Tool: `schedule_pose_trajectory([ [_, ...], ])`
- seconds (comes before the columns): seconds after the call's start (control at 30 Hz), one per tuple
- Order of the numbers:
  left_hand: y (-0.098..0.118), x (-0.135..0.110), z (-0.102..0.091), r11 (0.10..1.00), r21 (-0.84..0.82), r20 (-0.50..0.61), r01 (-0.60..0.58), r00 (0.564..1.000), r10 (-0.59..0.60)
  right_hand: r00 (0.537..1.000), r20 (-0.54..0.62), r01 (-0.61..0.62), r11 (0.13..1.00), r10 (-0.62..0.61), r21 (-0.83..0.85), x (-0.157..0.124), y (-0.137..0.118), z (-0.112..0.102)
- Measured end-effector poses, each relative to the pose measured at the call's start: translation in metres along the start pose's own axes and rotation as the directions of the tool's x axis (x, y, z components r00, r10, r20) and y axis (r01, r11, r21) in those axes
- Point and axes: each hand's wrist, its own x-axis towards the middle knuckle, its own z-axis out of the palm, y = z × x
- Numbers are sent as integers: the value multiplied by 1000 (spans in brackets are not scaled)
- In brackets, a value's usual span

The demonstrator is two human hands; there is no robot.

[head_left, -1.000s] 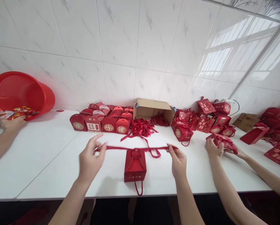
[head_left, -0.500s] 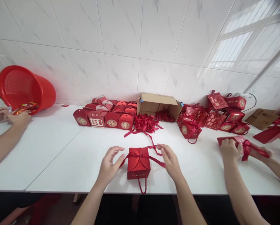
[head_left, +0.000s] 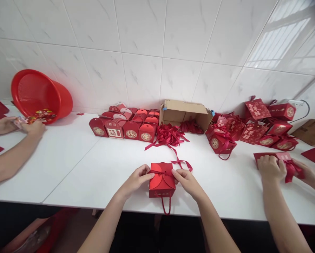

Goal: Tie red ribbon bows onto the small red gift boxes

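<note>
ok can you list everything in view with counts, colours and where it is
red box: one, red, between the person's hands
ribbon: one, dark red, across that box's top
cord handle: one, red, box's near side
ribbon pile: one, dark red, beyond the box
open carton: one, brown, by the wall
second carton: one, brown, far right
arch-flapped boxes: four in front, more behind, red, left of the pile
ribboned box: one, red, right of the open carton
heaped boxes: several, red, back right
bucket: one, red, tipped, left
wrapped packets: several, multicoloured, bucket mouth
table: white, underneath
tiled wall: white, behind
co-workers' hands: four, two each side
left hand: one, box's left
right hand: one, box's right
</note>
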Motion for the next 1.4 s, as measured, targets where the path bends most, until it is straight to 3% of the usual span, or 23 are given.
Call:
schedule_pose_trajectory([
  [0.1, -1, 1, -4, 1000, 14, 47, 10, 999, -11, 997, 64, -42, 992, 35, 115, -1, -2, -3],
  [0.27, -16, 1, -5, 995, 100, -186, -19, 982, 38, 999, -38, -25, 993, 30, 114, -2, 2, -12],
  [0.37, -23, -1, -2, 994, 112, -215, -7, 976, 31, 996, -83, -5, 997, 11, 80, -5, 5, -17],
  [0.47, -24, -3, 0, 996, 76, -169, -54, 983, 66, 997, -57, -44, 996, 48, 73, -8, 4, -17],
  [0.63, -18, 1, 2, 991, -82, -17, -106, 994, 105, 967, 222, -145, 988, 129, 57, -14, -4, -15],
  [0.8, -20, 10, 0, 987, -111, 129, -113, 984, 127, 967, 202, -173, 982, 154, 79, -19, -13, -21],
  [0.87, -21, 11, 0, 991, -59, 118, -121, 985, 127, 974, 163, -177, 978, 158, 110, -23, -14, -26],
  [0.93, -18, 9, 0, 985, 47, -7, -166, 986, 166, 978, 126, -184, 969, 164, 166, -27, -17, -31],
  [1.03, -6, -1, 6, 911, 287, -182, -295, 917, 355, 986, 106, -156, 951, 132, 267, -33, -23, -36],
  [1.13, 13, -11, 20, 770, 486, -53, -413, 865, 498, 991, 113, -105, 951, 75, 290, -36, -33, -35],
  [1.23, 25, -12, 40, 672, 585, 107, -453, 865, 490, 989, 135, -97, 962, 64, 255, -39, -43, -33],
  [1.4, 24, 0, 57, 644, 632, 65, -430, 858, 509, 993, 77, -92, 994, 88, 57, -52, -54, -31],
])
